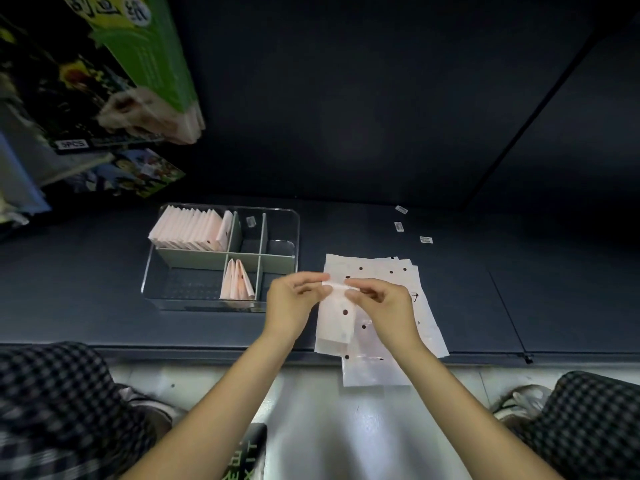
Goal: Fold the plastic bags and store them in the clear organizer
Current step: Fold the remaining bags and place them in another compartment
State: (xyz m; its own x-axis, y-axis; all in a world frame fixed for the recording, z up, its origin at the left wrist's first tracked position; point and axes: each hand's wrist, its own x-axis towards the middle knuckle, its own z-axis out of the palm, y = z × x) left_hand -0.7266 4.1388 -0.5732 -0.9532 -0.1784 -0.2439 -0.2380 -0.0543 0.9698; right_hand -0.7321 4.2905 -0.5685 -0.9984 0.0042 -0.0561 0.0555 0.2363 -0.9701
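Pinching the top edge of a dotted plastic bag (337, 313), the left hand (294, 306) and right hand (384, 306) each keep a thumb-and-finger grip on it, just right of the clear organizer (221, 256). Beneath the bag lies a stack of flat bags (388, 282) on the dark counter (519, 289). Folded bags (188, 228) stand in the organizer's far-left compartment.

dark shelf (381, 237) | clear organizer (292, 237) | bag stack (398, 271) | three labels (399, 226)
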